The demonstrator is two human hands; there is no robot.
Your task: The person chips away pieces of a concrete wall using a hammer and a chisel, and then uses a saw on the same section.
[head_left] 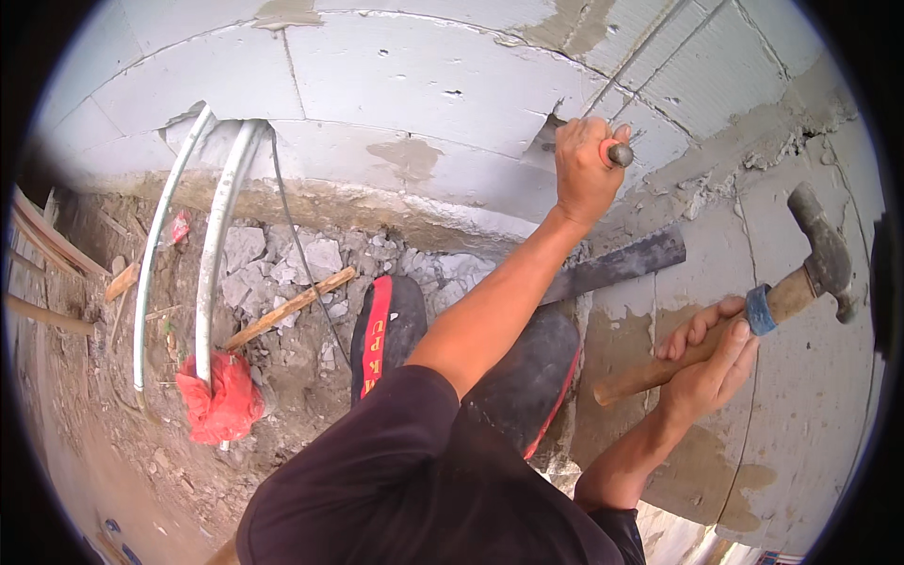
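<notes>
My left hand (586, 169) is wrapped round a chisel (618, 153). Its reddish grip and blunt metal end stick out of the fist, while the rest of the tool is hidden behind the hand. The fist is in front of the grey block wall (414, 85), next to a dark broken hole (543, 141) in it. Off to the right, my right hand (711, 363) grips a hammer (824, 250) by its wooden handle, just below a band of blue tape. The steel head points up and right, apart from the chisel.
Two pale pipes (221, 245) and a thin dark cable (292, 231) come out of a wall opening at left. A red plastic bag (221, 400) wraps one pipe's lower end. Rubble (268, 259), a wood strip (292, 306) and a dark flat bar (621, 268) surround my legs.
</notes>
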